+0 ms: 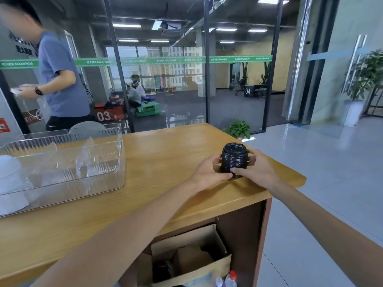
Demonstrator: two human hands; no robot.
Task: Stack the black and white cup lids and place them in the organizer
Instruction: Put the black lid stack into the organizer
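A stack of black cup lids stands upright on the wooden table near its right end. My left hand grips the stack from the left and my right hand grips it from the right, fingers curled round its sides. A clear plastic organizer with ribbed walls and dividers sits at the table's left. A stack of white lids lies inside it at the far left edge of the view.
A person in a blue shirt stands behind the organizer beyond the table. Glass walls rise behind the table. Under the table an open cardboard box and bottles sit. A potted plant stands on the floor.
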